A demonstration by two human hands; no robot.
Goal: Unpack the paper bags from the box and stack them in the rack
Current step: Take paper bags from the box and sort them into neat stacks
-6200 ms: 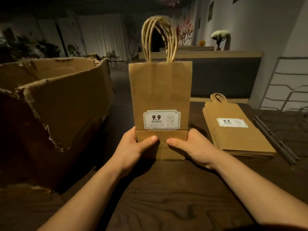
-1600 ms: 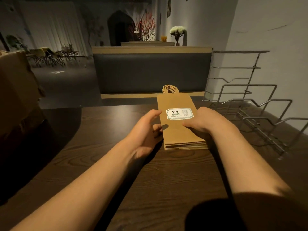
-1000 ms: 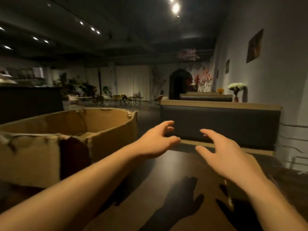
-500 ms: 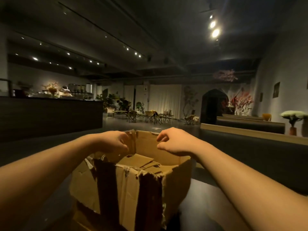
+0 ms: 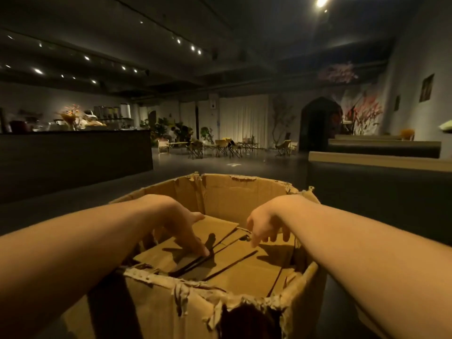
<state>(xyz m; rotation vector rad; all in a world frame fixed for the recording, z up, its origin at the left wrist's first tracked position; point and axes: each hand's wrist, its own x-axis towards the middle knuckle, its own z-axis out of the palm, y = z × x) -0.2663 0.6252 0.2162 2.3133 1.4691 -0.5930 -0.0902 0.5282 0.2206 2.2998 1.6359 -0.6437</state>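
Head cam: both hands down inside the torn cardboard box (image 5: 244,189), left hand (image 5: 182,227) fingers straight and together pressing on the flat paper bags (image 5: 234,265) lying in the box, right hand (image 5: 266,225) fingers spread, hanging loose just above them, gripping nothing.

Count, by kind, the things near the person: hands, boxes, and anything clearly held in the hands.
Hands: 2, the left hand and the right hand, both reaching into the box
Cardboard box: 1
Things held: 0
Bags inside: flat, overlapping, number unclear
Total: 3
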